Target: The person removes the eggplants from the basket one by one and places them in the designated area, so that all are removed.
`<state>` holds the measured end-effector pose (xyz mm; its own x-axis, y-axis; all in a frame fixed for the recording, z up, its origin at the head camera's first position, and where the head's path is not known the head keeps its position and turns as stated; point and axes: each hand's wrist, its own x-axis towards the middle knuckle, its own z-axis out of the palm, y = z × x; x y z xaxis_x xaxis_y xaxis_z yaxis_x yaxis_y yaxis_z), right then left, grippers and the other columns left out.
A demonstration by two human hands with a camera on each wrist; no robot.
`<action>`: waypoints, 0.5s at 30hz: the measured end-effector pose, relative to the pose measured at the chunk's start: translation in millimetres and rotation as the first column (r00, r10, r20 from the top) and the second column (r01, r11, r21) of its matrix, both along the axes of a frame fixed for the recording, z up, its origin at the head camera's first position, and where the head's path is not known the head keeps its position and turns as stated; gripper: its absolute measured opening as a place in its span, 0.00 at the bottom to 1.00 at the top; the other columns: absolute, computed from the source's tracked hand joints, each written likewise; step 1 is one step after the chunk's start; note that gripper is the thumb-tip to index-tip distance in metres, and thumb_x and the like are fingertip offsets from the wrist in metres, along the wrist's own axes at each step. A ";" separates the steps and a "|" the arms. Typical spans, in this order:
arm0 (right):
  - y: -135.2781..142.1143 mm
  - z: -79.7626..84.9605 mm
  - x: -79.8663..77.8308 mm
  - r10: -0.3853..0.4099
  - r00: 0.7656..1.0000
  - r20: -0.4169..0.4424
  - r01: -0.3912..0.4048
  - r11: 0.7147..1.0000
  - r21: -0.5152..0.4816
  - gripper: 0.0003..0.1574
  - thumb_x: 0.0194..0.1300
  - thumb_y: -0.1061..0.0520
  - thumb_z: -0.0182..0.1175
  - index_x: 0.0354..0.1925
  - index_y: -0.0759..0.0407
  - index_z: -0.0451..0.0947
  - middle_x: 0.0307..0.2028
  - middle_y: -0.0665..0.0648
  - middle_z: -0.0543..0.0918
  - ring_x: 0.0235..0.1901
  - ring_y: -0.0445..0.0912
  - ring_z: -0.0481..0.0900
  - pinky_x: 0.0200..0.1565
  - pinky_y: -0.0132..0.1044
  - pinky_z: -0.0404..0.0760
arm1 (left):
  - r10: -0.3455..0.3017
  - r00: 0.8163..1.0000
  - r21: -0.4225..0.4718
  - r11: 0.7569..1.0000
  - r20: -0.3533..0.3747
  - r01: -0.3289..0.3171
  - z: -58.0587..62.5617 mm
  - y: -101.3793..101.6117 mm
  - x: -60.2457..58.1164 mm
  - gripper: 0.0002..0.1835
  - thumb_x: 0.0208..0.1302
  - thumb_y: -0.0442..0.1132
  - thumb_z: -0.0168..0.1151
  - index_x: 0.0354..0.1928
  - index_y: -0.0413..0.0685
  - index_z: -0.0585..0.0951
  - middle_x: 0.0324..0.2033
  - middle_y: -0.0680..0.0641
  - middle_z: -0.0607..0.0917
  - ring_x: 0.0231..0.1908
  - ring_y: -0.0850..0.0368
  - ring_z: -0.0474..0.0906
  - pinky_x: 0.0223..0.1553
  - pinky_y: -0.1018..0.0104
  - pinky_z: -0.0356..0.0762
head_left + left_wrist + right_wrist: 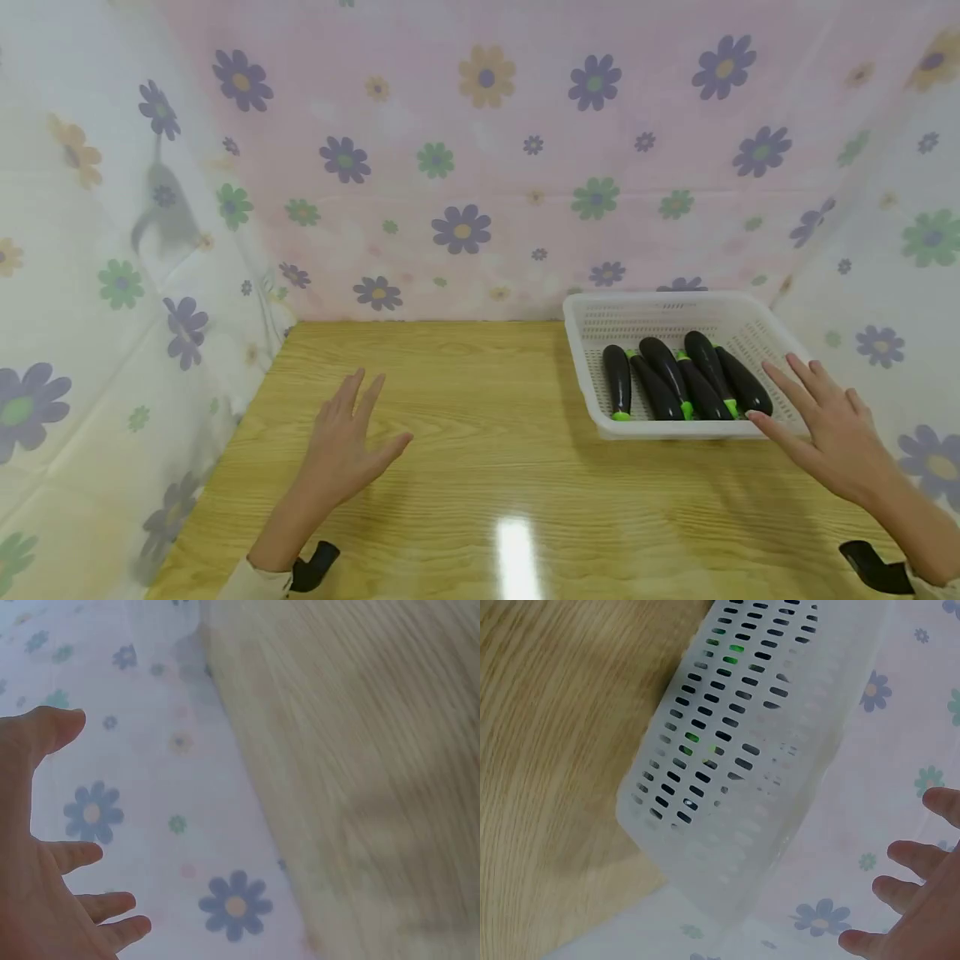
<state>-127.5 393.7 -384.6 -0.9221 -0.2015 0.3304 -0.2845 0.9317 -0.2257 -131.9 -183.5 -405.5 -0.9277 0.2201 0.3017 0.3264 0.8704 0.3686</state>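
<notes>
Several dark eggplants [660,375] with green stem ends lie side by side in a white perforated plastic basket [682,429] on the right part of the table. My right hand [832,429] is over the basket's near right corner, fingers spread and holding nothing; whether it touches the rim I cannot tell. In the right wrist view the basket's slotted wall [712,742] shows, with dark and green patches behind the slots. My left hand [341,446] hovers above the left part of the table, fingers extended, with nothing in it.
A wooden-grain table [450,492] spreads beneath both hands, with a bright light reflection near its front. Flowered cloth [465,167] hangs behind the table and along both sides. Black bands [315,567] are at the wrists.
</notes>
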 end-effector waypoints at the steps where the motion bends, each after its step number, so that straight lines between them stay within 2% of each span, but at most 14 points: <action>1: 1.1 1.0 -0.2 -0.006 1.000 -0.003 0.007 1.000 0.002 0.49 0.65 0.46 0.58 0.75 0.49 0.44 0.73 0.62 0.40 0.71 0.59 0.31 0.58 0.73 0.28 | -0.012 1.000 0.010 1.000 -0.001 0.012 0.7 5.3 -2.1 0.46 0.59 0.64 0.59 0.73 0.51 0.55 0.71 0.37 0.52 0.69 0.36 0.47 0.60 0.31 0.48; 5: 4.9 3.6 -0.3 0.007 1.000 -0.001 -0.007 1.000 -0.029 0.48 0.65 0.48 0.58 0.75 0.49 0.44 0.73 0.63 0.41 0.71 0.59 0.31 0.57 0.74 0.29 | -0.050 0.999 0.059 0.997 -0.007 0.050 5.7 25.6 -8.7 0.46 0.58 0.63 0.60 0.72 0.50 0.57 0.71 0.39 0.53 0.68 0.37 0.50 0.60 0.32 0.52; 9: 8.6 0.5 -2.2 0.035 0.999 -0.002 -0.035 0.996 -0.087 0.47 0.65 0.51 0.58 0.74 0.50 0.47 0.73 0.65 0.44 0.71 0.61 0.35 0.54 0.78 0.35 | -0.077 0.997 0.125 0.989 0.008 0.075 11.9 46.6 -13.8 0.44 0.58 0.62 0.60 0.72 0.52 0.58 0.71 0.41 0.55 0.67 0.38 0.54 0.59 0.34 0.58; 15: 16.9 -4.7 -8.1 -0.002 1.000 -0.030 -0.001 0.994 -0.107 0.47 0.65 0.52 0.59 0.74 0.52 0.48 0.72 0.68 0.44 0.70 0.65 0.36 0.55 0.77 0.37 | -0.131 0.991 0.192 0.974 0.038 0.122 15.0 78.6 -26.2 0.42 0.59 0.61 0.60 0.72 0.54 0.59 0.70 0.44 0.57 0.67 0.42 0.57 0.57 0.37 0.64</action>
<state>-135.5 410.6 -389.3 -0.9116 -0.1633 0.3773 -0.2924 0.9027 -0.3157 -158.2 -104.9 -390.5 -0.9109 0.2800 0.3032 0.4064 0.7366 0.5407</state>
